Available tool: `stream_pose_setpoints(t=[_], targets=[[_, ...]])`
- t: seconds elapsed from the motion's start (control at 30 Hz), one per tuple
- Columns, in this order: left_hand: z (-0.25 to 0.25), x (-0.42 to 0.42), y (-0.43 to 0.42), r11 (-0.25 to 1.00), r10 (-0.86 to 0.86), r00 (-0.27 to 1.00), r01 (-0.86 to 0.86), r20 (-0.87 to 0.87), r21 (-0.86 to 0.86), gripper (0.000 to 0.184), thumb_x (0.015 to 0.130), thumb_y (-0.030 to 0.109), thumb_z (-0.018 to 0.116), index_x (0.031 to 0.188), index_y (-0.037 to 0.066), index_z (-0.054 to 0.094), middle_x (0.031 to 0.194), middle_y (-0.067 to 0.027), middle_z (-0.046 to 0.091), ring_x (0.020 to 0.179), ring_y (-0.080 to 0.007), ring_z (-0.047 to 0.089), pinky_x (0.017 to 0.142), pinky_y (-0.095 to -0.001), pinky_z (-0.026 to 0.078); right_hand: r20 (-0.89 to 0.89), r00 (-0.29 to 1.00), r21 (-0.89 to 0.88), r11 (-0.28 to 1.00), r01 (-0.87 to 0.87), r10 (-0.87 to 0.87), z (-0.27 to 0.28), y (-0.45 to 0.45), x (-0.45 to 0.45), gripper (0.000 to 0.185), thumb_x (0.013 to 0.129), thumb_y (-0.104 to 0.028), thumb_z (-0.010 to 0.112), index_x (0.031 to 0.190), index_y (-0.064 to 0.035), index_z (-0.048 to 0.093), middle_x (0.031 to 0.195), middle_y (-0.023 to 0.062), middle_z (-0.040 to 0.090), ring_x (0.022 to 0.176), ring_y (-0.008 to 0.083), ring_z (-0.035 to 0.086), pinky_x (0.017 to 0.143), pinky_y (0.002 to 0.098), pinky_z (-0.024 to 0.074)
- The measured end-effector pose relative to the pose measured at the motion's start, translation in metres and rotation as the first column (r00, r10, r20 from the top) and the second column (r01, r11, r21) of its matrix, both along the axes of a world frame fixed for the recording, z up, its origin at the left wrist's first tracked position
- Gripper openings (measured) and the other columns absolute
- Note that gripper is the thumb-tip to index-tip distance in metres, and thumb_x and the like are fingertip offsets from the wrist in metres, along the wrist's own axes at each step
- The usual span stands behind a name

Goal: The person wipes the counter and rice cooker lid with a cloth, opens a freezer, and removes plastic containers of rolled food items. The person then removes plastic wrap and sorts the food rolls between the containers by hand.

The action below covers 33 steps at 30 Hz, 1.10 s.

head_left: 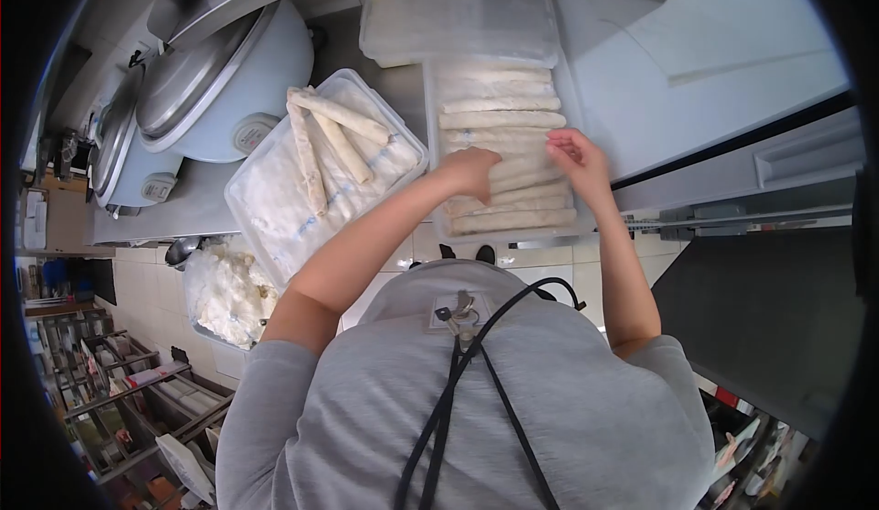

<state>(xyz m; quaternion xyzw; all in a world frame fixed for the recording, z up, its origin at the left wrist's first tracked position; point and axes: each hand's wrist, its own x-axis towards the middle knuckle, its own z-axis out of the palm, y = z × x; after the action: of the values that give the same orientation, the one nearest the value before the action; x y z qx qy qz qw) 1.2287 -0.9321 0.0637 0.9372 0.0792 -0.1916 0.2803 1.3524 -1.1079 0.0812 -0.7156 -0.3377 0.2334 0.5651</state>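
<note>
Pale rolls (508, 220) lie side by side in the right-hand plastic bin (581, 112), running crosswise, stacked in a row from the far end to the near end. Some mid-row rolls look hazy, outlines hard to read.

Left hand (473, 173): over the left part of the row, around the middle, thumb and forefinger spread apart, palm down. Other fingers hidden; can't tell if it grips a roll or just rests there.

Right hand (579, 160): at the right ends of the rolls, near the bin's right wall. Half open, fingers bent loosely. No roll in it; can't tell if the fingertips pinch anything thin.

To the left, a 2nd plastic bin (240, 200) sits at an angle, lined with clear film (270, 226) with blue print. 3 loose rolls (343, 112) lie on the film, crossing near their far ends.

Beyond the right-hand bin: translucent box (458, 23). Far left: 2 rice cookers (220, 80) with steel lids. Below the angled bin, lower down: plastic bag (229, 299) with whitish contents.

Person wears a grey shirt (494, 391); black cords (449, 391) and keys (462, 309) hang over it.
</note>
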Motion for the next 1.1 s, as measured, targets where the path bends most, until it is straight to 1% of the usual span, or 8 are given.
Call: stream_pose_setpoints(t=[0.27, 0.37, 0.43, 0.53, 0.63, 0.8, 1.0, 1.1], targets=[[0.006, 0.004, -0.023, 0.999, 0.018, 0.988, -0.012, -0.156, 0.038, 0.070, 0.049, 0.020, 0.074, 0.112, 0.001, 0.050, 0.105, -0.0186, 0.057, 0.097, -0.0304, 0.056, 0.080, -0.0377, 0.046, 0.032, 0.999, 0.062, 0.998, -0.030, 0.028, 0.040, 0.016, -0.012, 0.014, 0.080, -0.008, 0.060, 0.092, -0.0010, 0.060, 0.082, 0.0028, 0.060, 0.076, 0.0084, 0.055, 0.069, 0.0215, 0.0448], [0.001, 0.004, -0.006, 0.989, 0.084, 0.996, -0.086, -0.023, -0.119, 0.071, 0.047, 0.020, 0.073, 0.111, -0.001, 0.051, 0.106, -0.0197, 0.057, 0.097, -0.0310, 0.056, 0.081, -0.0354, 0.045, -0.212, 0.919, 0.025, 0.942, -0.335, 0.332, 0.047, -0.001, -0.009, 0.012, 0.080, -0.006, 0.058, 0.091, -0.0002, 0.060, 0.081, 0.0025, 0.060, 0.073, 0.0081, 0.056, 0.068, 0.0218, 0.0452], [0.004, 0.004, 0.003, 0.981, 0.118, 0.993, -0.116, 0.003, -0.157, 0.071, 0.046, 0.020, 0.073, 0.110, -0.001, 0.051, 0.106, -0.0201, 0.057, 0.097, -0.0311, 0.055, 0.082, -0.0344, 0.045, -0.289, 0.721, -0.322, 0.645, -0.693, 0.630, 0.038, -0.005, -0.010, 0.014, 0.079, -0.009, 0.060, 0.089, 0.0004, 0.060, 0.081, 0.0054, 0.062, 0.075, 0.0110, 0.058, 0.069, 0.0241, 0.0461], [0.005, 0.008, 0.014, 0.962, 0.174, 0.985, -0.166, 0.016, -0.216, 0.072, 0.045, 0.021, 0.075, 0.109, -0.002, 0.051, 0.106, -0.0207, 0.057, 0.098, -0.0306, 0.055, 0.083, -0.0331, 0.044, 0.010, 0.681, -0.629, 0.534, -0.565, 0.732, 0.001, -0.003, -0.024, 0.021, 0.073, -0.013, 0.064, 0.089, 0.0007, 0.060, 0.081, 0.0104, 0.062, 0.075, 0.0175, 0.059, 0.069, 0.0274, 0.0464], [-0.010, 0.009, 0.013, 0.972, 0.149, 0.989, -0.145, 0.005, -0.186, 0.074, 0.044, 0.022, 0.077, 0.109, -0.002, 0.049, 0.105, -0.0209, 0.057, 0.098, -0.0303, 0.055, 0.082, -0.0337, 0.044, 0.119, 0.655, -0.687, 0.538, -0.489, 0.747, -0.027, 0.002, -0.034, 0.026, 0.069, -0.017, 0.066, 0.088, 0.0001, 0.060, 0.081, 0.0130, 0.061, 0.075, 0.0232, 0.059, 0.068, 0.0316, 0.0462], [-0.013, 0.007, -0.010, 0.988, 0.146, 0.988, -0.144, -0.044, 0.049, 0.077, 0.045, 0.023, 0.079, 0.110, -0.001, 0.045, 0.102, -0.0201, 0.058, 0.096, -0.0310, 0.056, 0.079, -0.0362, 0.046, 0.001, 0.643, -0.645, 0.492, -0.585, 0.766, -0.038, 0.005, -0.025, 0.024, 0.072, -0.017, 0.065, 0.087, -0.0005, 0.059, 0.083, 0.0132, 0.059, 0.075, 0.0253, 0.058, 0.067, 0.0333, 0.0447], [-0.007, 0.004, -0.003, 0.986, 0.166, 0.986, -0.166, 0.002, -0.029, 0.076, 0.046, 0.023, 0.078, 0.111, 0.002, 0.045, 0.099, -0.0210, 0.058, 0.095, -0.0327, 0.056, 0.078, -0.0374, 0.046, 0.041, 0.631, -0.641, 0.505, -0.579, 0.775, -0.008, -0.003, -0.023, 0.020, 0.076, -0.015, 0.061, 0.089, -0.0006, 0.056, 0.087, 0.0136, 0.057, 0.080, 0.0268, 0.054, 0.071, 0.0339, 0.0416], [0.049, -0.020, 0.013, 0.941, 0.302, 0.941, -0.268, 0.154, -0.208, 0.077, 0.046, 0.024, 0.078, 0.113, 0.001, 0.045, 0.101, -0.0205, 0.058, 0.094, -0.0315, 0.056, 0.083, -0.0346, 0.044, 0.061, 0.655, -0.569, 0.565, -0.597, 0.753, 0.019, -0.002, -0.015, 0.020, 0.078, -0.015, 0.060, 0.090, -0.0005, 0.055, 0.087, 0.0139, 0.056, 0.080, 0.0272, 0.054, 0.071, 0.0343, 0.0413]])
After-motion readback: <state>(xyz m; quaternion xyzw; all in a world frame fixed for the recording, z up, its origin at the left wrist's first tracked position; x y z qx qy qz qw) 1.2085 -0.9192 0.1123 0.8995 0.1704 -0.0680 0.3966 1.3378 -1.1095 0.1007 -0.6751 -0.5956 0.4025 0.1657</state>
